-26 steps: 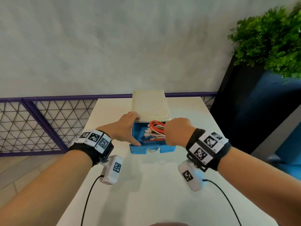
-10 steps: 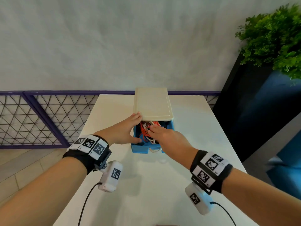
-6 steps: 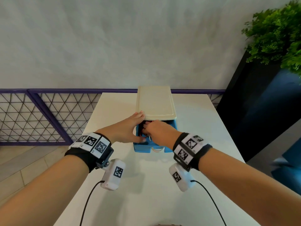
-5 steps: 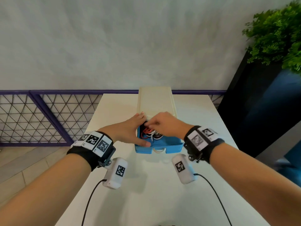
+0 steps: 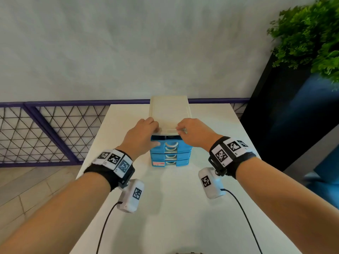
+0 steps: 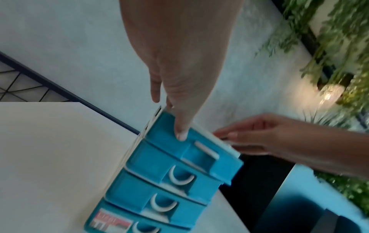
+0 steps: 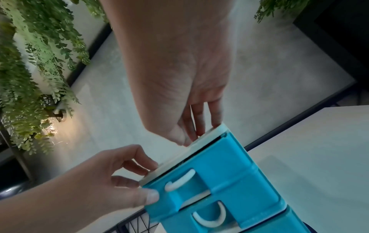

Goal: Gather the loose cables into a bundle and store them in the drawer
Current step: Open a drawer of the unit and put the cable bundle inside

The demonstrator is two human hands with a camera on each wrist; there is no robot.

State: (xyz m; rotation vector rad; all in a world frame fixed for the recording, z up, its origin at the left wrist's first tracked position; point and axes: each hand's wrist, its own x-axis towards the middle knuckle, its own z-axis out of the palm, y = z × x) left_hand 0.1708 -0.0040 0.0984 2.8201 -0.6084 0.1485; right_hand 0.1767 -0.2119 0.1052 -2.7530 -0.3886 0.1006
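A small drawer unit with a cream top (image 5: 169,110) and blue drawers stands at the far middle of the white table (image 5: 174,208). Its top drawer (image 5: 183,145) (image 6: 199,157) (image 7: 229,165) is pushed almost fully in, leaving a thin dark gap under the top. The cables are hidden inside. My left hand (image 5: 145,132) (image 7: 99,181) has curled fingers on the top's front left edge and its thumb pressed on the drawer front. My right hand (image 5: 194,132) (image 6: 279,138) pinches the top's front right corner.
Two lower blue drawers (image 5: 170,158) are closed. A purple railing with wire mesh (image 5: 45,129) runs behind and left of the table. A dark planter (image 5: 293,116) with a green plant (image 5: 308,39) stands to the right. Wrist camera cables trail over the near table.
The right hand came out of the open drawer and moved to the unit's top. The top drawer slid in from open to nearly closed, hiding the red and white cables.
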